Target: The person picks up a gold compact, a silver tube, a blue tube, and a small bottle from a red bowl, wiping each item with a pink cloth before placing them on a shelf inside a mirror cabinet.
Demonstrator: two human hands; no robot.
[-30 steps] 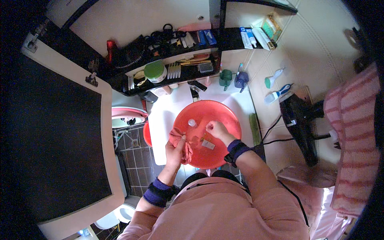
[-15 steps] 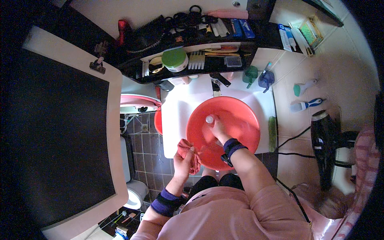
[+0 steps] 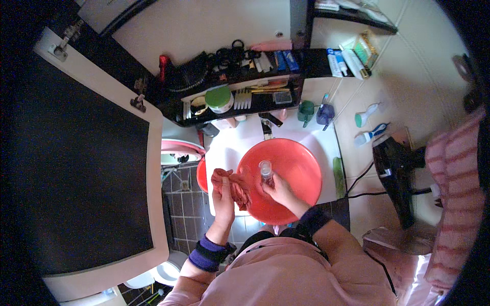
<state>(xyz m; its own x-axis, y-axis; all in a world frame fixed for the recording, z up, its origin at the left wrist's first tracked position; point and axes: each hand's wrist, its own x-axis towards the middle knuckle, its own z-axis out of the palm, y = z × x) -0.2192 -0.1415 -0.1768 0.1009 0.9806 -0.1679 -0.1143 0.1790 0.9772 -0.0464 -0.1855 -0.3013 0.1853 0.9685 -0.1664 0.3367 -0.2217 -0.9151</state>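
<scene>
1. Bottle (image 3: 265, 169), small and clear, gripped low in the right hand (image 3: 279, 190), top end facing up; held over the basin (image 3: 300, 176) at mid-frame, probably so as to leave the top free of fingers.
2. Cloth (image 3: 235, 191) bunched in the left hand (image 3: 222, 200), pinned under the thumb; held at the basin's left rim, perhaps to stay clear of the bottle.
3. Basin set on the sink (image 3: 327, 148), just below the tap (image 3: 270, 120) in the frame, presumably for support; lower rim seemingly past the sink's front edge.
4. Most room over the basin's right half; tighter toward the top of the frame, under tap and shelf (image 3: 314, 64).
5. Right sink edge lined by a green strip (image 3: 337, 177), with dryer (image 3: 395, 178) and cord beyond; past the left edge, only floor (image 3: 178, 204) and tub (image 3: 202, 177), lower down.
</scene>
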